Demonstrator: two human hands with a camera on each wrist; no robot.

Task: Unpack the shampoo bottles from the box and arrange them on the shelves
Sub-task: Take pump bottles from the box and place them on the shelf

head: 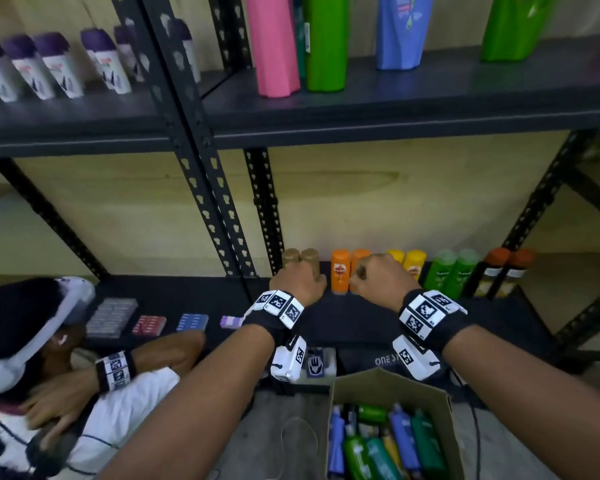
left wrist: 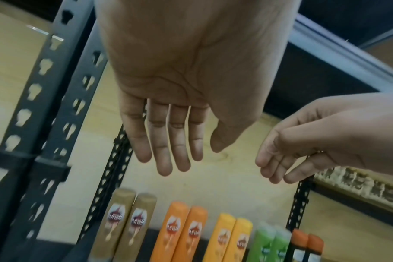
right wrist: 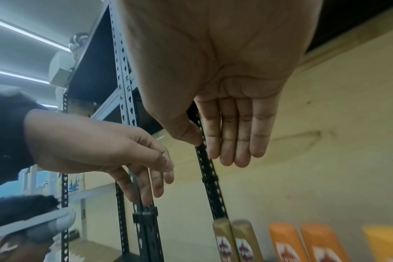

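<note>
On the low black shelf (head: pixel 361 323) pairs of small shampoo bottles stand in a row: gold (head: pixel 300 256), orange (head: pixel 340 271), yellow (head: pixel 414 263), green (head: pixel 451 271) and brown with orange caps (head: pixel 503 268). My left hand (head: pixel 300 277) hovers in front of the gold pair (left wrist: pixel 123 221). My right hand (head: pixel 381 275) hangs in front of the orange pair (right wrist: pixel 303 244). In the wrist views the left hand (left wrist: pixel 191 150) and the right hand (right wrist: pixel 215 147) have straight fingers and hold nothing. The open cardboard box (head: pixel 440 410) on the floor holds several blue, green and yellow bottles.
Another person with a headset (head: pixel 32 323) crouches at the lower left, beside small packs (head: pixel 149 323) on the shelf. The upper shelf carries large pink (head: pixel 274 46), green and blue bottles and white ones with purple caps (head: pixel 49 67). Black perforated uprights (head: pixel 194 168) stand between bays.
</note>
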